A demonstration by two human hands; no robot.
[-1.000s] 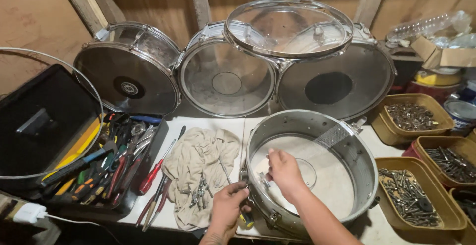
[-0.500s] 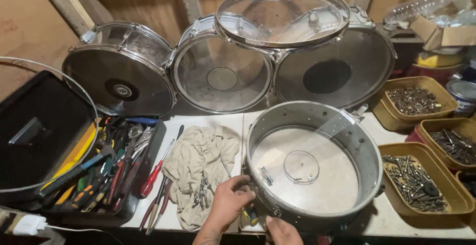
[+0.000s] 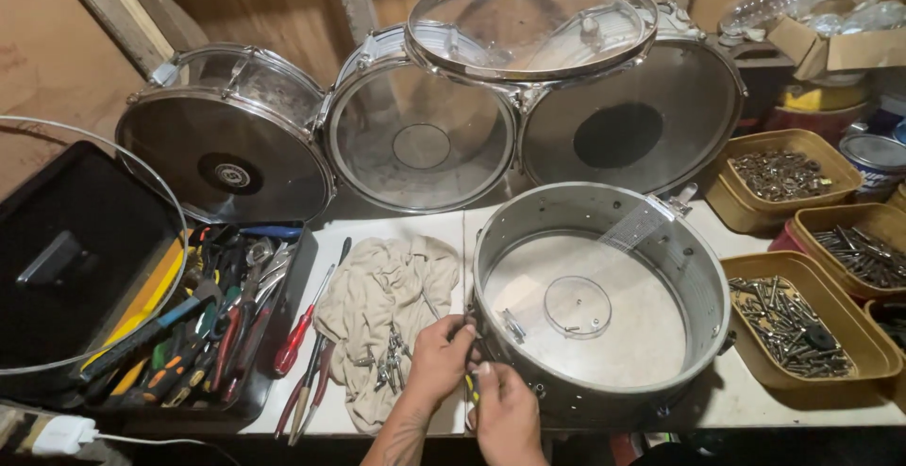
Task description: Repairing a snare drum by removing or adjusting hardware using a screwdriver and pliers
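A metal snare drum shell point(image 3: 694, 268) lies flat on the white table, its clear bottom head showing inside. My left hand point(image 3: 436, 364) presses against the shell's outer wall at the near left. My right hand point(image 3: 508, 411) sits just below it, fingers closed around a small yellow-handled tool point(image 3: 469, 389) at the same spot on the wall. Part of the tool is hidden by both hands. A beige rag point(image 3: 387, 301) with several small metal screws point(image 3: 389, 362) lies immediately left of my left hand.
Three drums point(image 3: 226, 155) and a clear drum head point(image 3: 533, 18) lean at the back. An open toolbox point(image 3: 203, 320) with pliers and screwdrivers is at left; a red screwdriver point(image 3: 294, 339) lies beside it. Yellow trays of hardware point(image 3: 793, 315) stand at right.
My right hand came out of the shell and dropped to its near outer wall beside my left hand. The view has tilted slightly.
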